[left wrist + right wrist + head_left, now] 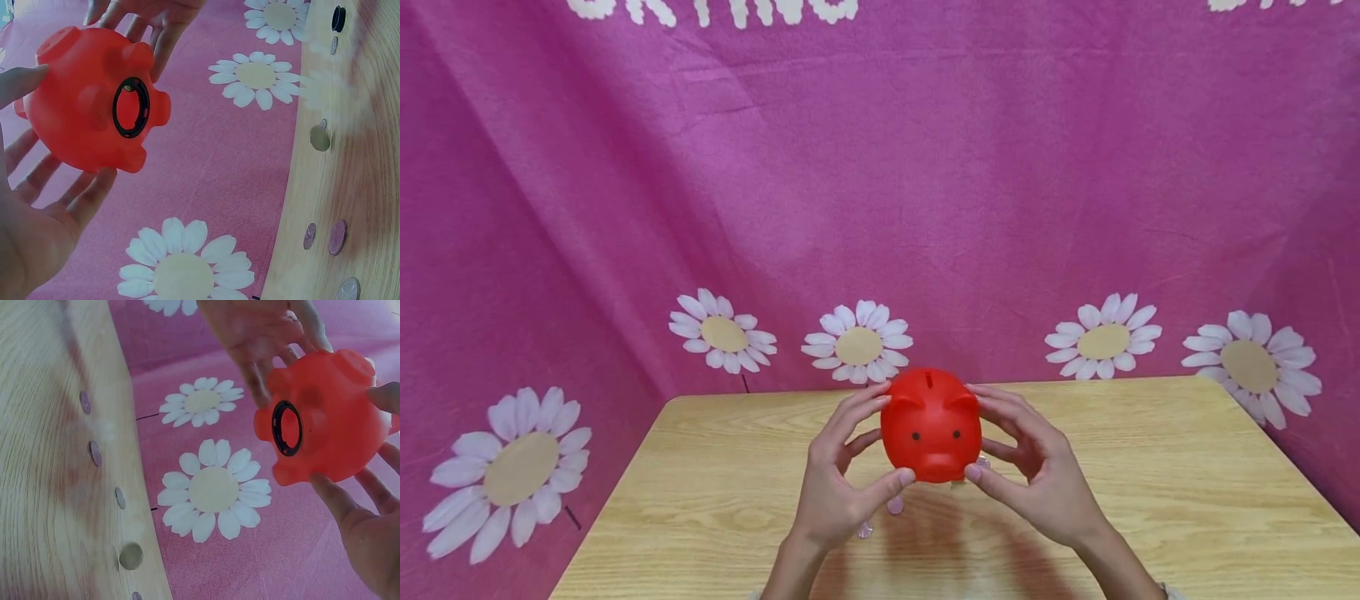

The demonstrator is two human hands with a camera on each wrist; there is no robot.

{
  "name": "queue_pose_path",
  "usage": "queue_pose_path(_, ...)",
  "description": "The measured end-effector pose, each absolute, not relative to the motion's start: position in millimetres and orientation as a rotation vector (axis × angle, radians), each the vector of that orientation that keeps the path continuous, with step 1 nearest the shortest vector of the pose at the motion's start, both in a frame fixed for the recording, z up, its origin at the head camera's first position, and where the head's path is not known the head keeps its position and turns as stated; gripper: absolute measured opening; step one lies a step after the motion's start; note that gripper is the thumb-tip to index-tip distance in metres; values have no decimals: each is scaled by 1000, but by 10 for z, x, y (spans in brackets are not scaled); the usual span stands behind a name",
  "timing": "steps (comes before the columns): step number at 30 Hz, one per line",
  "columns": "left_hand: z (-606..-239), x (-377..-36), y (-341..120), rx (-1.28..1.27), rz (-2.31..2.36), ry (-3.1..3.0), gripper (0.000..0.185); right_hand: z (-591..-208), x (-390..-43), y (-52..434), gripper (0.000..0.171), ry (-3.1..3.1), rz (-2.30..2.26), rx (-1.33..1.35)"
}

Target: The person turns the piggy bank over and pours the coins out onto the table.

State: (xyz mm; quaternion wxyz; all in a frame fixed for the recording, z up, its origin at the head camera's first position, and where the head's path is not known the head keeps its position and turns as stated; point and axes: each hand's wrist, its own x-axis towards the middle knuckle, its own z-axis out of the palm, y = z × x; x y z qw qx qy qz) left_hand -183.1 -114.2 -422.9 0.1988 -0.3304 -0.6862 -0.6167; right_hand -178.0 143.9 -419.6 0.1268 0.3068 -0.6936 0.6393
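Observation:
A red piggy bank is held a little above the wooden table, snout towards me. My left hand grips its left side with thumb under the snout and fingers over the ear. My right hand grips the right side the same way. In the left wrist view the piggy bank shows its underside, where a black-ringed round hole stands open. The right wrist view shows the same hole. Several coins lie on the table right below the bank.
More coins are scattered on the wood, and a small black plug lies among them. A pink cloth backdrop with white daisies hangs close behind and to both sides of the table.

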Motion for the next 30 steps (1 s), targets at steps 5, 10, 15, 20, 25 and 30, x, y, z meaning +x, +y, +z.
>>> queue_pose_path(5, -4198, -1802, -1126, -781, -1766, -2016, 66, -4218, -1783, 1436, 67, -2070, 1841, 857)
queue_pose_path(10, -4206, -1801, -1104, -637, -1818, -2114, 61, -4209, -1768, 1415, 57, -2151, 1863, 717)
queue_pose_path(15, -4222, -1808, -1107, -545, -1843, -2192, 57, -4183, -1752, 1391, 49, -2234, 1896, 621)
queue_pose_path(20, -4233, -1813, -1104, -497, -1888, -2242, 56, -4194, -1752, 1380, 46, -2339, 1832, 536)
queue_pose_path(25, -4237, -1826, -1082, -387, -1918, -2360, 52, -4203, -1772, 1365, 47, -2424, 1864, 410)
queue_pose_path(30, -4240, -1845, -1066, -321, -1925, -2433, 53, -4208, -1796, 1369, 49, -2479, 1909, 342)
